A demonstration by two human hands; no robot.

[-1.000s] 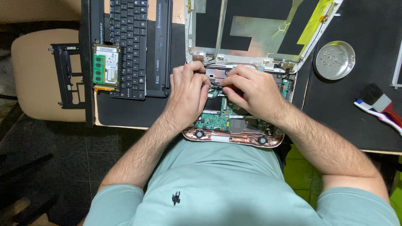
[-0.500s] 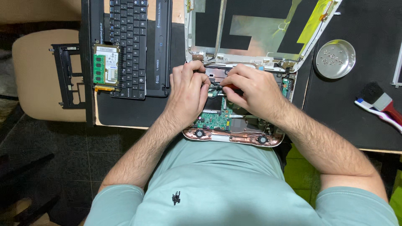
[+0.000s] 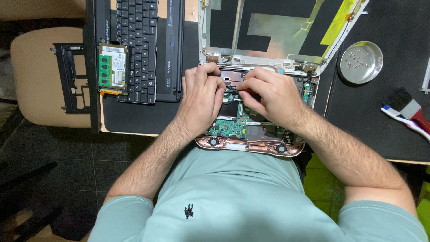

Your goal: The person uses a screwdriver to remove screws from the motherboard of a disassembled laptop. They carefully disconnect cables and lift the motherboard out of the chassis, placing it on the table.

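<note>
- Left hand (image 3: 202, 95) curled loosely over the opened laptop base (image 3: 251, 130), fingertips pinched together at the small black part (image 3: 229, 91) near the hinge edge, apparently steadying it; too small to tell whether truly gripped.
- Right hand (image 3: 273, 96) closed around something with a red tip (image 3: 251, 92), likely a tool handle, aimed at the same black part; the hands meet there, almost touching, so one can brace while the other works.
- Green board (image 3: 228, 125) lies exposed in the base, just below both hands, with copper heat pipes (image 3: 251, 145) along the near edge, close against the body for reach.
- Lid shell (image 3: 277, 31) folded flat away from the person, stripped of its screen, foil and black patches showing; laid back so the hinge area stays open from above.
- Round metal dish (image 3: 361, 62) well to the right of the base, holding small screws, kept apart so nothing rolls off.
- Brush (image 3: 410, 112) at the far right edge of the black mat (image 3: 380, 116), within the right arm's reach.
- Keyboard (image 3: 136, 45) set aside to the left, with a drive and green memory stick (image 3: 112, 66) resting on its left part, and a black frame (image 3: 74, 76) beyond that, overhanging the table edge above a tan chair (image 3: 38, 76).
</note>
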